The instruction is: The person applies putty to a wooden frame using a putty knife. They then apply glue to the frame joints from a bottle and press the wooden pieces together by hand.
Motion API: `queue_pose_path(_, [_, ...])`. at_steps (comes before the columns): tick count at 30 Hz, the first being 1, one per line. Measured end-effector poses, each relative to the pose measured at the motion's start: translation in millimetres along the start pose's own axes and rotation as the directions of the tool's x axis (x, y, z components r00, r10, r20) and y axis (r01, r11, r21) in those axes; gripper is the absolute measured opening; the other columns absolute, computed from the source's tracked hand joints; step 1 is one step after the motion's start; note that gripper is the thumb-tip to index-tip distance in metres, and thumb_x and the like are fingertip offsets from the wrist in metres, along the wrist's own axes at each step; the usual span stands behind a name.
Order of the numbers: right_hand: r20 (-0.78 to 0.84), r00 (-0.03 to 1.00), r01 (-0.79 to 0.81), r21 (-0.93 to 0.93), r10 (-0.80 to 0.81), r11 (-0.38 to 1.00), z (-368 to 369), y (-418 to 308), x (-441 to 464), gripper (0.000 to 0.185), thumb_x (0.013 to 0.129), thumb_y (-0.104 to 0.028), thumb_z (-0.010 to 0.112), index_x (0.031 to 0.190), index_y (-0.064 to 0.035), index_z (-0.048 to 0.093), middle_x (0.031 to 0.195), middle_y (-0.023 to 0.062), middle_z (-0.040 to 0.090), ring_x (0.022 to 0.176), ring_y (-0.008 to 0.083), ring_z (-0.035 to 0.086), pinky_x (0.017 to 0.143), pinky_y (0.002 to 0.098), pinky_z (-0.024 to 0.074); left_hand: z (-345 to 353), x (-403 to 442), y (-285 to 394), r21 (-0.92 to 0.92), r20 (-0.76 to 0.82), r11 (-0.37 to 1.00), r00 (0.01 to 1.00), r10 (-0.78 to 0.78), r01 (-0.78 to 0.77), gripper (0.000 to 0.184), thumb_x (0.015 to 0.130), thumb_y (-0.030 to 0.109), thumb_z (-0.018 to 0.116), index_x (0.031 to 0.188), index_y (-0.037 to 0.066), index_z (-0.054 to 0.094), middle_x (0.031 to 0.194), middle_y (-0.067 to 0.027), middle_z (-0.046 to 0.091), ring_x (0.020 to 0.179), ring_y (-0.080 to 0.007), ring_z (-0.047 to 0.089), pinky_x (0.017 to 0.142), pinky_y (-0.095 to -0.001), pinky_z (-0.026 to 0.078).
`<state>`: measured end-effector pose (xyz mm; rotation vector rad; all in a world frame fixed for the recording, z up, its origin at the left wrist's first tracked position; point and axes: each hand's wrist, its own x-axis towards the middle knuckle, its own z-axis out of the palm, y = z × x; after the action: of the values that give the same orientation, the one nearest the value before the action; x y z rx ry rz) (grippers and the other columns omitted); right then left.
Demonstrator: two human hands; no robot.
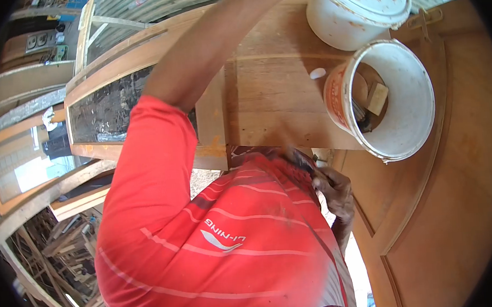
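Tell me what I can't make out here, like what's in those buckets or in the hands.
- Left arm, head view: its far end is cut off by the top edge.
- Dark item by the right hand, head view: too blurred to name.
- Closed bucket, head view: its top hides the inside.
- Open bucket, head view: the wooden block hides what lies beneath.

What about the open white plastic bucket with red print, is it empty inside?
No, the open white plastic bucket with red print holds a small, pale, wood-coloured rectangular block.
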<state>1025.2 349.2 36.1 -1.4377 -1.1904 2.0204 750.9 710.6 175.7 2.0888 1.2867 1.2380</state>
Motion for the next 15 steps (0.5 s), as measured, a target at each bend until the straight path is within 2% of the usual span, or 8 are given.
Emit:
queue_pose_path(3, [-0.156, 0.97, 0.137, -0.278, -0.186, 0.951, 40.4, -49.2, 42.9, 0.035, 0.105, -0.027, 0.071, 0.119, 0.0058, 0.071, 0.087, 0.0083, 0.069, 0.077, 0.0144, 0.061, 0.071, 0.0318, 0.0508, -61.8, -76.0, -8.6, -0.045, -0.054, 0.99, 0.99, -0.134, 0.131, 0.098, 0.104, 0.072, 0.047, 0.158, -0.01, 0.041, 0.159, -0.035, 0.046, 0.154, -0.0465, 0.039, 0.129, -0.0447, 0.03])
queue_pose_path(5, [-0.229, 0.937, 0.17, -0.356, -0.262, 0.919, 65.8, -72.1, 74.2, 0.036, 0.106, -0.028, 0.069, 0.119, 0.0056, 0.07, 0.085, 0.0092, 0.068, 0.075, 0.0162, 0.06, 0.07, 0.0334, 0.0505, -108.2, -145.0, -7.0, 0.14, -0.154, 0.983, 0.983, -0.099, 0.12, 0.057, 0.11, 0.046, 0.057, 0.141, -0.001, 0.065, 0.132, -0.0192, 0.073, 0.118, -0.0318, 0.07, 0.106, -0.0414, 0.051])
queue_pose_path(7, [-0.235, 0.908, 0.263, -0.324, -0.347, 0.909, 81.1, -82.2, 99.2, 0.035, 0.106, -0.027, 0.069, 0.121, 0.0053, 0.069, 0.084, 0.01, 0.066, 0.075, 0.0176, 0.06, 0.07, 0.0346, 0.0503, -160.9, -222.1, -30.5, 0.291, -0.157, 0.928, 0.968, -0.193, 0.232, 0.062, 0.112, 0.045, 0.054, 0.153, -0.001, 0.054, 0.154, -0.0227, 0.058, 0.144, -0.0325, 0.054, 0.12, -0.0397, 0.04])
queue_pose_path(8, [-0.247, 0.896, 0.288, -0.31, -0.369, 0.906, 85.6, -83.0, 108.6, 0.035, 0.106, -0.026, 0.068, 0.122, 0.0052, 0.069, 0.083, 0.0105, 0.065, 0.075, 0.0182, 0.059, 0.07, 0.0351, 0.0502, -187.3, -259.6, -27.5, 0.301, -0.248, 0.887, 0.927, -0.283, 0.351, 0.062, 0.111, 0.047, 0.055, 0.151, 0.0, 0.056, 0.154, -0.0242, 0.058, 0.145, -0.0346, 0.053, 0.121, -0.041, 0.04])
queue_pose_path(9, [-0.232, 0.872, 0.309, -0.42, -0.43, 0.853, 87.2, -81.3, 120.3, 0.035, 0.106, -0.026, 0.068, 0.122, 0.0048, 0.068, 0.082, 0.0107, 0.065, 0.075, 0.0181, 0.059, 0.071, 0.0355, 0.0502, -210.5, -300.1, -20.7, 0.287, -0.33, 0.832, 0.864, -0.38, 0.475, 0.062, 0.11, 0.049, 0.057, 0.148, 0.001, 0.059, 0.153, -0.0256, 0.058, 0.146, -0.0367, 0.053, 0.122, -0.0422, 0.04])
queue_pose_path(12, [-0.137, 0.844, 0.289, -0.698, -0.519, 0.655, 95.1, -71.7, 144.9, 0.034, 0.106, -0.025, 0.069, 0.123, 0.0044, 0.068, 0.086, 0.0118, 0.066, 0.077, 0.0184, 0.06, 0.073, 0.0357, 0.0512, -267.6, -422.7, -6.9, 0.396, -0.527, 0.702, 0.773, -0.353, 0.591, 0.055, 0.11, 0.04, 0.058, 0.144, -0.003, 0.062, 0.148, -0.0235, 0.062, 0.142, -0.0366, 0.056, 0.12, -0.0444, 0.04])
queue_pose_path(13, [-0.093, 0.835, 0.285, -0.771, -0.543, 0.569, 99.8, -68.2, 144.7, 0.034, 0.105, -0.024, 0.069, 0.123, 0.0044, 0.068, 0.087, 0.0123, 0.068, 0.078, 0.0186, 0.06, 0.074, 0.0357, 0.0517, -279.4, -461.1, 2.9, 0.388, -0.54, 0.665, 0.743, -0.397, 0.638, 0.054, 0.11, 0.036, 0.058, 0.148, -0.003, 0.057, 0.152, -0.0244, 0.058, 0.144, -0.0372, 0.053, 0.121, -0.0452, 0.038])
queue_pose_path(15, [-0.16, 0.853, 0.252, -0.707, -0.496, 0.661, 114.5, -60.1, 139.5, 0.033, 0.105, -0.023, 0.07, 0.123, 0.0042, 0.068, 0.094, 0.014, 0.07, 0.08, 0.0198, 0.063, 0.077, 0.0359, 0.0528, -292.5, -536.3, 18.6, 0.422, -0.465, 0.619, 0.744, -0.479, 0.662, 0.075, 0.104, 0.041, 0.067, 0.161, -0.001, 0.041, 0.164, -0.0245, 0.044, 0.154, -0.041, 0.038, 0.127, -0.0497, 0.029])
